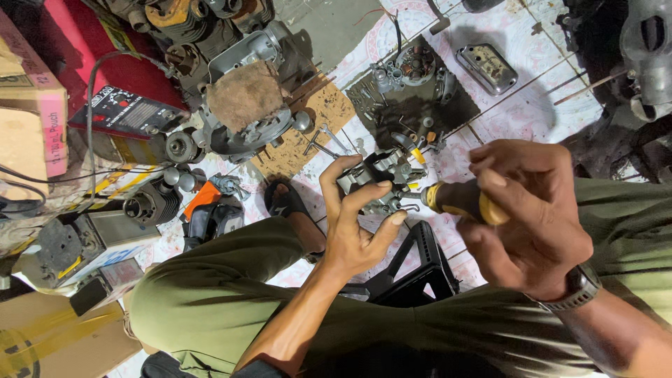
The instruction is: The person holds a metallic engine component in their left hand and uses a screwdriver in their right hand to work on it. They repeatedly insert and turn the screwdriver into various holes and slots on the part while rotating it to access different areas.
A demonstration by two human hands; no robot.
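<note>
1. The left hand (353,224) holds a small grey metal engine part (381,183), likely a carburettor, with the thumb on its near side and the fingers curled over the top and far side; the grip is closed around it.
2. The part sits in mid-air above the person's lap, near the middle of the view, over the patterned tiled floor (518,105).
3. The right hand (528,210) is wrapped tightly round the yellow-and-black handle of a screwdriver (458,201), fingers folded fully over it.
4. The screwdriver lies roughly level, its shaft pointing left into the metal part; the tip is hidden among the part's fittings, so exact contact cannot be told.
5. A dark wristwatch (575,287) sits on the right wrist.
6. The person wears olive-green trousers (210,294), and one foot in a black sandal (287,203) rests on the floor just beside the left hand.
7. A black plastic stool (420,269) stands below the hands, between the knees.
8. On the floor beyond lie a dark mat (413,105) strewn with small engine pieces, a chrome cover (486,68), two spanners (325,143) and a large engine casing (245,105) topped with a brown rag.
9. A red welding machine (126,105) stands at the left.
</note>
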